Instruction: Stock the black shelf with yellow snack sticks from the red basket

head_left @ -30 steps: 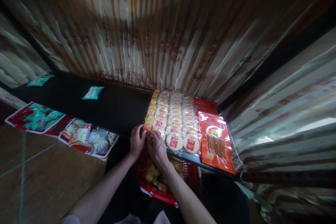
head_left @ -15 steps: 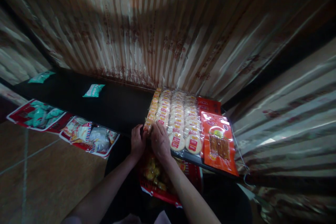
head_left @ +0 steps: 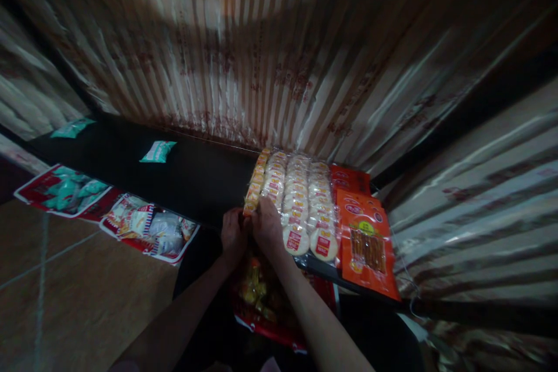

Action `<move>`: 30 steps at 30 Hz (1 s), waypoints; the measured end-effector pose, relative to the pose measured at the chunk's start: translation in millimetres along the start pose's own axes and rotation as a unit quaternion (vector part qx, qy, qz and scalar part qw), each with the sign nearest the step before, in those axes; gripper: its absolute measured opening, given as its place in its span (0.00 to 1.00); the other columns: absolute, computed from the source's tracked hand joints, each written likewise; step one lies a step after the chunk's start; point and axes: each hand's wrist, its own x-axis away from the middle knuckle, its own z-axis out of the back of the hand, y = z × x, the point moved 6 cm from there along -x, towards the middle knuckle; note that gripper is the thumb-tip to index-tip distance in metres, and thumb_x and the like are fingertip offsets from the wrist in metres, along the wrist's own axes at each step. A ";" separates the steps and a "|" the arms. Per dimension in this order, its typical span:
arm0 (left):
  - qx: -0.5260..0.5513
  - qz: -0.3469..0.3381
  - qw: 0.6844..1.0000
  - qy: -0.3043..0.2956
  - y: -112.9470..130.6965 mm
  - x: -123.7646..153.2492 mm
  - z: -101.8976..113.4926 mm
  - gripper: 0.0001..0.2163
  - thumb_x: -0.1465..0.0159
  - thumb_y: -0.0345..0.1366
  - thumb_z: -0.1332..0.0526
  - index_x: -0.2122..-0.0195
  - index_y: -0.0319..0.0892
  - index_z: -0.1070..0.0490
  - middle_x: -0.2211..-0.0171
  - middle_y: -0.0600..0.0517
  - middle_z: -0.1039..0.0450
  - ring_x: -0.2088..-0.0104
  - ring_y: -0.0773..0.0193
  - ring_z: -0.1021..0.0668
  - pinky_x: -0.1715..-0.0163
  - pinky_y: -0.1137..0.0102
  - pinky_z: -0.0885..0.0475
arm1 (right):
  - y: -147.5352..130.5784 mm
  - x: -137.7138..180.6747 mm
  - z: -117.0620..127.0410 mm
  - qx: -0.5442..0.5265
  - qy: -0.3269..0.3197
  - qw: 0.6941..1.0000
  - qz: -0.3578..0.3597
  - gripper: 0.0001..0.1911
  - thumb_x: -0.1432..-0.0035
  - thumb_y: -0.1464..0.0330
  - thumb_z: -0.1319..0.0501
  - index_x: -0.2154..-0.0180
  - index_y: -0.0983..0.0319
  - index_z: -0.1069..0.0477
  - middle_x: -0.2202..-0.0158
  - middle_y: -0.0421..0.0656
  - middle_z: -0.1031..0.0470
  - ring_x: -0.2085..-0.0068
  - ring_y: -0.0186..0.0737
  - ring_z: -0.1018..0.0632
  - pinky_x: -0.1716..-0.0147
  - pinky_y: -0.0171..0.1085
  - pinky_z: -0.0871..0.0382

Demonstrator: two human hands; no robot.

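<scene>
The small snack packets (head_left: pixel 256 183) are yellow and orange, in shiny wrappers; they form one narrow row just below the centre of the frame, closely packed one behind another; the row slants slightly, its upper end leaning to the right; the lowest part is partly hidden and too dark to make out.

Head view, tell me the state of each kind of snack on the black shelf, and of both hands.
Left hand: fingers curled at the yellow row's near end; grip unclear
Right hand: fingers bent at that same end; grip unclear
Yellow snack packets: lined up in one row
Round crackers: clear-wrapped, overlapping in three rows
Orange snack pouches: lying flat, overlapping, front one apparently unopened
Teal packets: two, lying apart
</scene>
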 end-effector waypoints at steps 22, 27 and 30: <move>0.034 0.043 0.998 0.013 -5.3 -8.5 -3.2 0.17 0.34 0.45 0.53 0.57 0.39 0.33 0.59 0.43 0.29 0.56 0.56 0.28 0.53 0.58 0.31 | -1.0 -1.7 -2.8 0.034 -0.005 0.999 0.039 0.21 0.40 0.69 0.50 0.46 0.68 0.38 0.47 0.57 0.32 0.42 0.51 0.35 0.46 0.54 0.38; 0.079 0.045 0.996 -0.001 -6.0 -28.3 -9.4 0.21 0.33 0.42 0.59 0.44 0.37 0.41 0.43 0.40 0.37 0.41 0.58 0.36 0.41 0.57 0.41 | 3.9 0.6 -5.4 0.040 0.015 0.998 0.039 0.22 0.40 0.70 0.51 0.45 0.68 0.39 0.46 0.58 0.33 0.41 0.52 0.36 0.47 0.55 0.36; 0.112 0.041 0.991 -0.055 -4.9 -42.7 -22.1 0.23 0.33 0.41 0.59 0.41 0.36 0.44 0.39 0.41 0.43 0.38 0.60 0.40 0.39 0.60 0.44 | 3.3 -0.5 -5.3 0.038 0.013 0.998 0.047 0.22 0.40 0.71 0.52 0.45 0.69 0.40 0.47 0.58 0.32 0.42 0.51 0.35 0.47 0.55 0.36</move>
